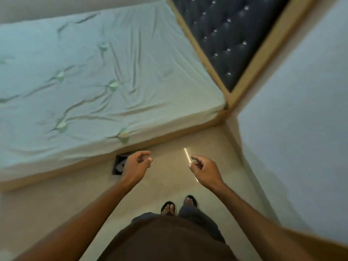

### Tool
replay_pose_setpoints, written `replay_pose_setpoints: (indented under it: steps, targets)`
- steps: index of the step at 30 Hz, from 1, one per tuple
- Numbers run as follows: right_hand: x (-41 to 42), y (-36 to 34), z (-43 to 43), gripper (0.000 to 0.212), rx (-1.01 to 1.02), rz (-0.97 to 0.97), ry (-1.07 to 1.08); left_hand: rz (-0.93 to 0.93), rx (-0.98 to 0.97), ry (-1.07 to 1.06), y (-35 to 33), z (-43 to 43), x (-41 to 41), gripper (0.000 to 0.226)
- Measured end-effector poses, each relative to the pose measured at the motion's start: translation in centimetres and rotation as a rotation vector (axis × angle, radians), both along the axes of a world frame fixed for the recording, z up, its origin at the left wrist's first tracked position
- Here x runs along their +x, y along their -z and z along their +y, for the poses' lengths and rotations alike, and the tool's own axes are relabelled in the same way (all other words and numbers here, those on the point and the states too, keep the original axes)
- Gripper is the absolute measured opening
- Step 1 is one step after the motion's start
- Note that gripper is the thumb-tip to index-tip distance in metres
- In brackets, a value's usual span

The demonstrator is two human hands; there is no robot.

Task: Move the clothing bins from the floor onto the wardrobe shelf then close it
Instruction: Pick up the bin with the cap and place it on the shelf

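My left hand [136,165] and my right hand [202,171] are held out in front of me above the beige floor, fingers loosely curled and apart, holding nothing. A small dark open bin [118,164] sits on the floor by the bed's edge, partly hidden behind my left hand; something pale lies inside it. The pale panel [301,119] on the right may be the wardrobe door, I cannot tell. No shelf shows.
A bed [94,72] with a pale green wrinkled sheet fills the left and top. Its dark tufted headboard [231,34] in a wooden frame stands at the top right. My feet in sandals [178,204] stand on the narrow floor strip [169,185] between bed and right panel.
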State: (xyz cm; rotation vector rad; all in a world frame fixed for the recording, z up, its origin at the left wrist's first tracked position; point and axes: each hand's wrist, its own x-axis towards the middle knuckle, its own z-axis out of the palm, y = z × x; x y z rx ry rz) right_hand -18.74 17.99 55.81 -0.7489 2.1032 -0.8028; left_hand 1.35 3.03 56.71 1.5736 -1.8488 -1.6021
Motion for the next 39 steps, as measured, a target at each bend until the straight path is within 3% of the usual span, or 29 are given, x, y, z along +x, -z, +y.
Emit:
replay_pose_setpoints:
  steps: [10,17,21,28,35,39]
  targets:
    - [6.7,4.2,-21.1,0.039,0.023,-0.113,-0.513,-0.068,0.145,-0.537,2.7,-8.6,9.7,0.023]
    - [12.7,14.3,-30.2,0.041,0.173,-0.154,-0.674,-0.156,0.263,-0.662,11.1,-14.7,14.2,0.019]
    - [15.7,24.2,-33.6,0.041,0.309,-0.161,-0.622,-0.214,0.305,-0.537,20.7,-19.2,17.3,0.021]
    - [20.1,42.1,-35.5,0.033,0.503,-0.201,-0.316,-0.287,0.351,-0.204,40.2,-27.4,21.8,0.024]
    - [23.6,56.9,-35.8,0.034,0.599,-0.189,-0.232,-0.509,0.384,0.169,58.2,-32.0,24.7,0.037]
    - [23.9,62.5,-36.3,0.036,0.623,-0.164,-0.204,-0.481,0.384,0.34,64.4,-31.4,24.8,0.042]
